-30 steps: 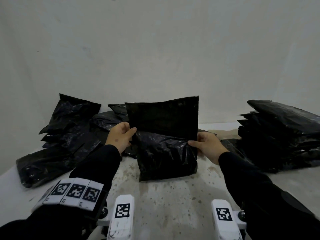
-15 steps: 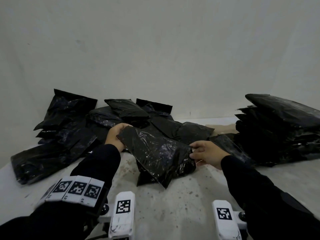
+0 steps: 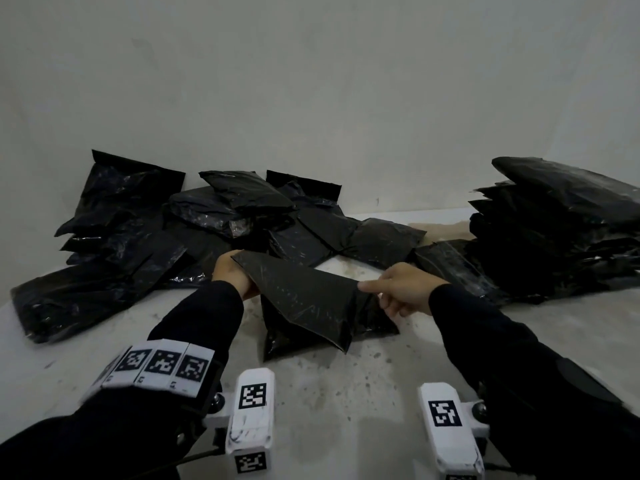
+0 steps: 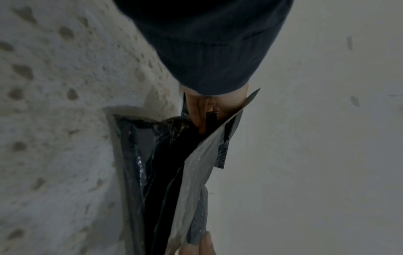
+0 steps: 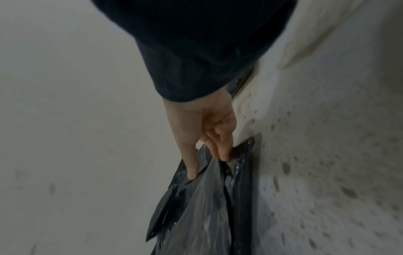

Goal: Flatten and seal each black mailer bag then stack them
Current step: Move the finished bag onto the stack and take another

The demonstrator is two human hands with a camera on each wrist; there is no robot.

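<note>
A black mailer bag (image 3: 311, 306) lies on the speckled table in front of me, its flap folded down toward me over its body. My left hand (image 3: 233, 275) grips the flap's left corner, fingers under it. My right hand (image 3: 398, 289) pinches the flap's right corner between thumb and fingers. In the left wrist view the bag (image 4: 174, 172) runs away from my left hand (image 4: 207, 110), its flap lifted off the body. In the right wrist view my right hand (image 5: 209, 138) pinches the bag (image 5: 207, 207) at its edge.
A loose heap of black mailer bags (image 3: 156, 230) lies at the back left against the wall. A tall stack of flattened bags (image 3: 554, 230) stands at the right. The bare table (image 3: 346, 393) shows between my forearms.
The bag's flap stood upright a second ago; both hands have folded it down and toward me over the bag's body, and the bag now lies lower on the table.
</note>
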